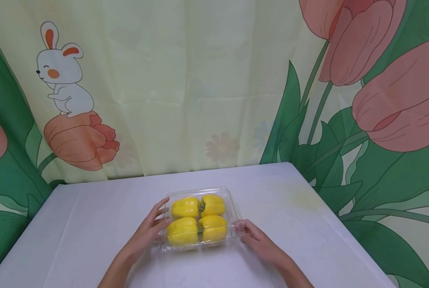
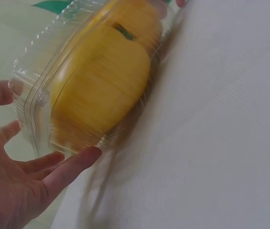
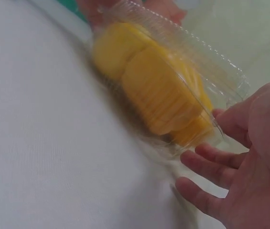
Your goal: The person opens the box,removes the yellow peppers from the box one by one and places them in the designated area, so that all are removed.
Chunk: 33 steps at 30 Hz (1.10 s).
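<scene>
A clear plastic clamshell box (image 1: 231, 206) is near the middle of the table, with several yellow bell peppers (image 1: 184, 231) inside. The box's ridged front rim faces me. At the left side, my left hand (image 1: 144, 236) touches the box with spread, fairly straight fingers (image 2: 72, 174). Across from it, my right hand (image 1: 259, 240) pinches the front right corner of the rim, its thumb (image 3: 237, 117) against the plastic and the other fingers lower down. Green stems show between the peppers. Both wrist views are somewhat blurred.
A white cloth (image 1: 95, 228) covers the table. Behind it hangs a curtain (image 1: 156, 88) printed with tulips and a rabbit. The table's back edge lies close to the curtain, and its right edge slants past the printed leaves.
</scene>
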Available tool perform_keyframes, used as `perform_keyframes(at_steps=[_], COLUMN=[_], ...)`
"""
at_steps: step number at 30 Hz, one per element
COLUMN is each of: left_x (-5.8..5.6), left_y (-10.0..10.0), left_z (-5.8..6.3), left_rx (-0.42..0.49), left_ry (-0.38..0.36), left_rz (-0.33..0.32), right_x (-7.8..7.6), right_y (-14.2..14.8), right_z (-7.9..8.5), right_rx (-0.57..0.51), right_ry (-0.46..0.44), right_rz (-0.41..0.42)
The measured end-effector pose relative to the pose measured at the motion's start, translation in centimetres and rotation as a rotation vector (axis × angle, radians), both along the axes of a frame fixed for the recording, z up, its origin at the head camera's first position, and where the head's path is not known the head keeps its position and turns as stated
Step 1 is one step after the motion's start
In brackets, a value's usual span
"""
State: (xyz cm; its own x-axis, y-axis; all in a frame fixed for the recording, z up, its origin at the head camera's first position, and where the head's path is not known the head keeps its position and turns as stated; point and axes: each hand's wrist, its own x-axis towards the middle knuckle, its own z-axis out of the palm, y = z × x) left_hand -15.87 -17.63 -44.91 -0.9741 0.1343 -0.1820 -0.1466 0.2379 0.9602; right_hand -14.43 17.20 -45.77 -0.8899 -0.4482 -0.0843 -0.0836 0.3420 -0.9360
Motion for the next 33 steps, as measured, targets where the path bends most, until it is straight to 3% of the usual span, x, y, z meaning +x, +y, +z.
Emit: perform_keyframes(at_steps=[19, 25, 33], left_x=[0.12, 0.23, 0.27], left_y=[0.19, 0.07, -0.09], left_z=[0.01, 0.27, 0.33], left_rx=[0.017, 0.005, -0.010], left_ry=[0.008, 0.005, -0.002], left_rz=[0.005, 0.002, 0.007], right_x=[-0.02, -0.15, 0.02], right_y=[0.57, 0.59, 0.37], right_z=[-0.18, 0.06, 0.36], right_rx=[-0.032, 0.010, -0.017], right_ry=[0.019, -0.036, -0.085], right_rz=[0.046, 0.025, -0.004])
